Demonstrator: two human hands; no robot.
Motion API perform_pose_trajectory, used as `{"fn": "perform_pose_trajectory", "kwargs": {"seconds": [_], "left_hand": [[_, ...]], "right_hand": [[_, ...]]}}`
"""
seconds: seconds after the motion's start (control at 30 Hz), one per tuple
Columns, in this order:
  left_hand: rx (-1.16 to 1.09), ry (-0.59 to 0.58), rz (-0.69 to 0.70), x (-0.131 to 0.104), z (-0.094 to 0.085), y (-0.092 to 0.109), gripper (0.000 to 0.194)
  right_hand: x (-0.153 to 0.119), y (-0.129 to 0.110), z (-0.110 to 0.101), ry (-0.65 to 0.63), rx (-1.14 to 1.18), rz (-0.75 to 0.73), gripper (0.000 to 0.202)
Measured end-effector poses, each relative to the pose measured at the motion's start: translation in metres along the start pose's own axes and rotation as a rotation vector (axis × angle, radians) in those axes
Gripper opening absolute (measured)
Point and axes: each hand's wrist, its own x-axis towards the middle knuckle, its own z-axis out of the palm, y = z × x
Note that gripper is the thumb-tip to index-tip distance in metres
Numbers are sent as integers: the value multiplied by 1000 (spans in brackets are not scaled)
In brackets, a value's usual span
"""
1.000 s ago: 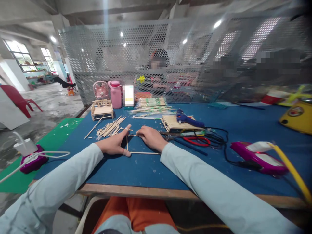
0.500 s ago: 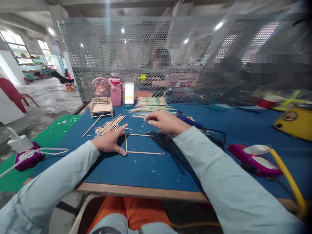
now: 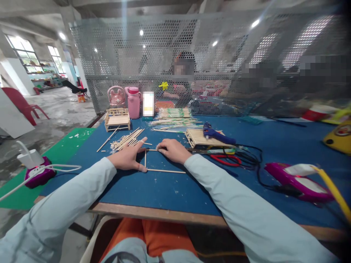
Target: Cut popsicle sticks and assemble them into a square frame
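Note:
On the blue table mat, thin wooden sticks form a three-sided frame (image 3: pixel 166 171), its right side unclosed. My left hand (image 3: pixel 127 156) spreads over its left end, thumb at the near corner and fingers by the far corner. At the far stick (image 3: pixel 151 149), my right hand (image 3: pixel 174 150) has its fingertips pinched together on it; the hand hides the rest of that stick. Just beyond my left hand lies a heap of cut sticks (image 3: pixel 128 140). To the right of my right hand, a blue glue gun (image 3: pixel 219 134) rests on a flat stick panel (image 3: pixel 199 138).
A small stick-built bench (image 3: pixel 117 118), a pink bottle (image 3: pixel 134 104) and a lit phone (image 3: pixel 148 104) stand at the back. Bundled sticks (image 3: pixel 174 114) lie beside them. Red-handled pliers (image 3: pixel 226 160), black cables and purple power strips (image 3: pixel 298 182) occupy the sides. A mesh screen (image 3: pixel 123 54) closes the far edge.
My right hand has come down and left from above the mat onto the far stick, uncovering the flat panel and pliers. My left hand stays at the frame's corners. The view has shifted slightly.

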Motion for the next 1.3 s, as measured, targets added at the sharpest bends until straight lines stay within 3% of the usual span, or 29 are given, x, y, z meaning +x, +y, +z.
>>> {"fn": "perform_pose_trajectory", "kwargs": {"seconds": [0.63, 0.93, 1.1, 1.3], "left_hand": [[-16, -22, 12, 2, 1, -5, 115], [2, 34, 15, 2, 3, -7, 115], [-10, -14, 20, 3, 1, -6, 115], [6, -30, -4, 5, -1, -3, 114]], "right_hand": [[3, -1, 3, 2, 24, -54, 19], [3, 1, 5, 16, 51, -59, 20], [5, 2, 7, 7, 46, -60, 19], [-7, -8, -11, 27, 50, -32, 28]]}}
